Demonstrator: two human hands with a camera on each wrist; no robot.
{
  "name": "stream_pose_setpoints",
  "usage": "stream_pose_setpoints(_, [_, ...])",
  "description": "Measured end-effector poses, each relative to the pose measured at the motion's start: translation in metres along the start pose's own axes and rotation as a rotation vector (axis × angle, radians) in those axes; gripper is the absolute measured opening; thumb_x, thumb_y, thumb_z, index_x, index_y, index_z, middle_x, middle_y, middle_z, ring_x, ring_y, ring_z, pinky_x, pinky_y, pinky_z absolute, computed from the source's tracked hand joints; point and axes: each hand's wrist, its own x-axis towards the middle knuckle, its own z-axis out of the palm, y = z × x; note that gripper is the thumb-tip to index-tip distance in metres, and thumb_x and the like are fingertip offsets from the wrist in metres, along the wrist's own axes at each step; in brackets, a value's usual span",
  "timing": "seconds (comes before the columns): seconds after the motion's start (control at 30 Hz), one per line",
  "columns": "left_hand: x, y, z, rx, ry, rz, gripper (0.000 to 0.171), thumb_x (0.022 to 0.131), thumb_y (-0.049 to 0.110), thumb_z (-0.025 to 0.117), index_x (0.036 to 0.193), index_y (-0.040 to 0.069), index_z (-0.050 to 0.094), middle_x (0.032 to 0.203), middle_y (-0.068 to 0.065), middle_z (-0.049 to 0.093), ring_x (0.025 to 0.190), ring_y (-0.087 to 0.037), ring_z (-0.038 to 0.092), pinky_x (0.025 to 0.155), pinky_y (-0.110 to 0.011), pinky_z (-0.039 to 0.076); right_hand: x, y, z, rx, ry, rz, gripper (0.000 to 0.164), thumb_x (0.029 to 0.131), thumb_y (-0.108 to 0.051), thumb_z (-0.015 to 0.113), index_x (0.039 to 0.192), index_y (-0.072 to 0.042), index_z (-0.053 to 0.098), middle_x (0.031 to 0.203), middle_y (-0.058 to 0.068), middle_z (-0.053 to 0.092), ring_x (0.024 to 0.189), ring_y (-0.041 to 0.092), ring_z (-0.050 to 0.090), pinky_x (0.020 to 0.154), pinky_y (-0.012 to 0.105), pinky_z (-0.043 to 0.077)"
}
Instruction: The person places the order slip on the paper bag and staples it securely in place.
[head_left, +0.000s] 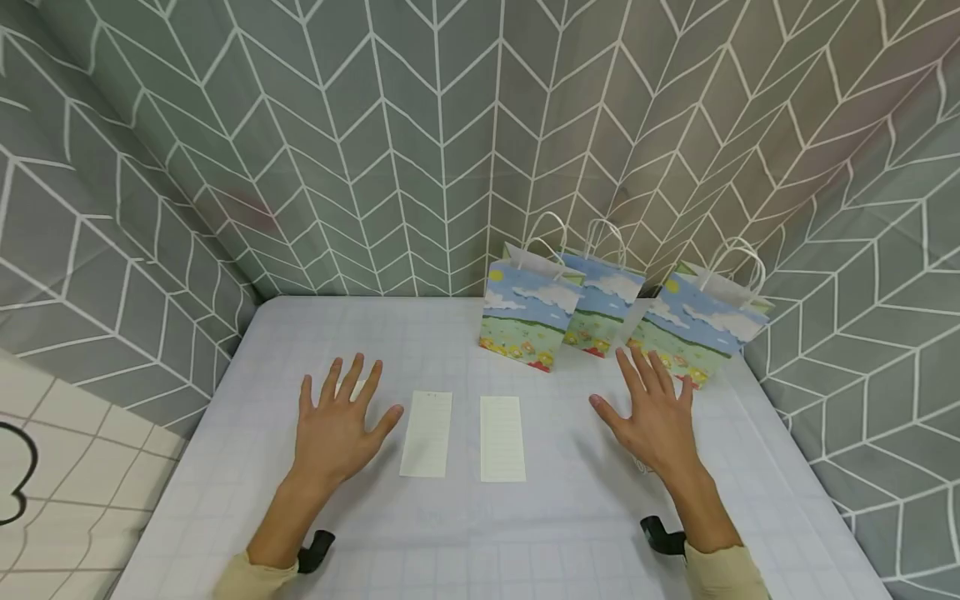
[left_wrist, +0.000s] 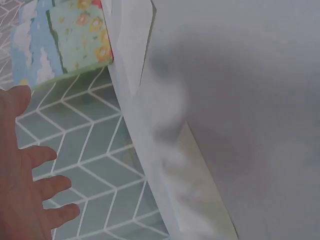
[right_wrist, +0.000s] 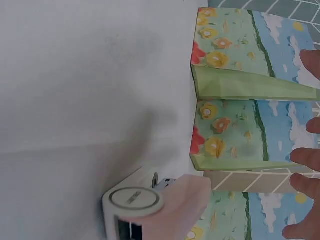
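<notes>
Both hands hover over the white table with fingers spread and nothing held. My left hand (head_left: 335, 437) is left of two pale, lined paper slips (head_left: 427, 434) (head_left: 502, 439), its shadow falling beside them. A third pale slip (left_wrist: 200, 185) lies beneath that hand, mostly hidden from the head view. At the right, my right hand (head_left: 655, 421) is in front of the paper gift bags, its fingertips overlapping the rightmost bag (head_left: 693, 321) in the head view. Under this hand, the right wrist view shows a white object with a round top (right_wrist: 135, 198) and a pink part (right_wrist: 185, 205).
Two more gift bags (head_left: 528, 312) (head_left: 606, 287) with white handles stand at the back right, printed with sky, clouds and flowers. Grey chevron curtains (head_left: 405, 150) surround the table (head_left: 360, 325) at the back and sides. A dark wrist mount (head_left: 662, 536) sits by each sleeve.
</notes>
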Motion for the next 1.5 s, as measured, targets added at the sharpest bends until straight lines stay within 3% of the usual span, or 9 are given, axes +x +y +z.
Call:
stream_pose_setpoints(0.37, [0.018, 0.027, 0.024, -0.037, -0.073, 0.077, 0.075, 0.095, 0.070, 0.047, 0.153, 0.022, 0.045, 0.159, -0.008, 0.041, 0.148, -0.037, 0.030, 0.115, -0.068, 0.012, 0.027, -0.002, 0.010, 0.166, -0.047, 0.022, 0.085, 0.092, -0.055, 0.065, 0.159, -0.014, 0.032, 0.158, 0.017, 0.037, 0.144, 0.043, 0.033, 0.108, 0.074, 0.018])
stream_pose_setpoints(0.53, [0.024, 0.039, 0.035, -0.066, -0.090, 0.102, 0.072, 0.094, 0.067, 0.052, 0.151, 0.023, 0.049, 0.155, -0.008, 0.046, 0.147, -0.036, 0.033, 0.114, -0.068, 0.015, 0.038, -0.003, 0.012, 0.235, -0.088, 0.049, 0.085, 0.093, -0.056, 0.064, 0.159, -0.015, 0.031, 0.159, 0.018, 0.037, 0.144, 0.045, 0.033, 0.108, 0.072, 0.021])
stream_pose_setpoints(1.07, [0.041, 0.067, 0.058, -0.061, -0.230, 0.149, 0.070, 0.094, 0.065, 0.056, 0.150, 0.024, 0.050, 0.154, -0.006, 0.046, 0.146, -0.034, 0.035, 0.115, -0.066, 0.017, 0.065, -0.006, 0.023, 0.420, -0.224, 0.133, 0.092, 0.093, -0.062, 0.060, 0.162, -0.018, 0.019, 0.163, 0.017, 0.027, 0.147, 0.043, 0.027, 0.109, 0.069, 0.028])
stream_pose_setpoints(1.5, [0.049, 0.085, 0.070, -0.043, -0.288, 0.148, 0.068, 0.089, 0.064, 0.064, 0.144, 0.023, 0.057, 0.150, -0.006, 0.051, 0.142, -0.033, 0.040, 0.113, -0.065, 0.022, 0.079, -0.006, 0.038, 0.524, -0.222, 0.155, 0.092, 0.094, -0.058, 0.063, 0.163, -0.017, 0.017, 0.163, 0.015, 0.029, 0.144, 0.040, 0.035, 0.107, 0.065, 0.034])
